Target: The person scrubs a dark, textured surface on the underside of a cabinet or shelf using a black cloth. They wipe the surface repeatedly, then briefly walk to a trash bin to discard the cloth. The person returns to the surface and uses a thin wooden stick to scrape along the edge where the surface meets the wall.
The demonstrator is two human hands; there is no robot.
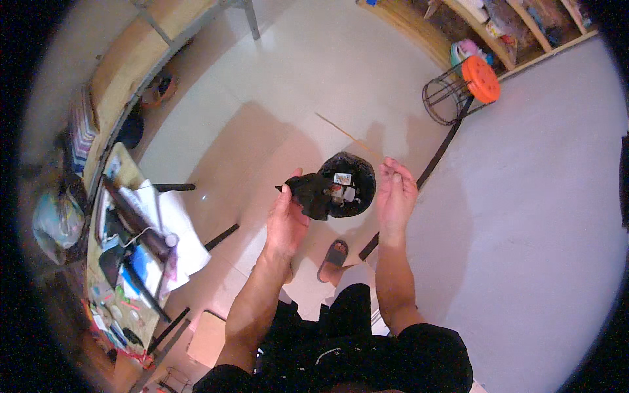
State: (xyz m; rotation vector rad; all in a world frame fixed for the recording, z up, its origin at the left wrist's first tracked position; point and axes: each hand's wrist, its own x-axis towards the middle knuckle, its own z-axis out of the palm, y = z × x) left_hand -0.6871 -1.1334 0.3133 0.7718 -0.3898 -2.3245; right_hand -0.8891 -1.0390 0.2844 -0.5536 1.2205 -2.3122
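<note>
My left hand (287, 221) grips a black piece (310, 195), cloth or thin plastic; I cannot tell which. Between the fingertips of my right hand (396, 196) is one end of a thin wooden stick (344, 131), which points away to the upper left. Below and between my hands stands a round black waste bin (366, 172), apparently lined with a black bag. Inside it lie a small white printed card (342, 178) and pale scraps (349, 194). The black piece overlaps the bin's left side in this view and hides part of it.
On the left, a table holds papers (184, 236), pens and a dark umbrella-like object (142, 221). A wire-frame stool with an orange seat (481, 79) is at the upper right, beside wooden shelving (528, 24). A pale board or tabletop (530, 196) fills the right. My sandalled foot (334, 260) is on the tiled floor.
</note>
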